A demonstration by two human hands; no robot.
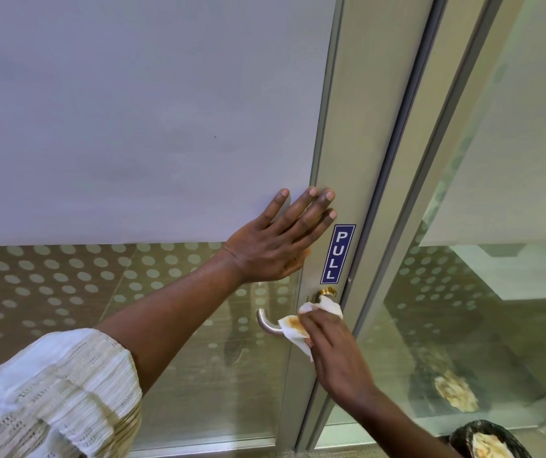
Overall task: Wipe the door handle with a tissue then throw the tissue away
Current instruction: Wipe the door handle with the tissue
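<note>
- Two hands work on one glass door (132,110), frosted across its upper part and dotted lower down, with a metal frame (341,153) along its right edge.
- The left hand (273,246) lies flat against the glass and frame, fingers spread, holding nothing; it seems to steady the door.
- A blue PULL sign (337,253) sits on the frame just above the handle.
- The right hand (337,352) has its grip pinched on a white tissue (298,328), pressed onto the door handle (266,322).
- The handle's long bar runs leftward from the frame, then bends; the tissue covers its middle, so the bare curved end lies to the left of the grip, and the right hand is the nearer one.
- The tissue shows a brownish stain on its outer face.
- A dark bin (489,439), cut off by the bottom edge, sits below and to the right of the right hand, probably the place for the tissue.
- Hidden: the covered stretch of handle, most of the bin, and the right fingertips behind the tissue.
</note>
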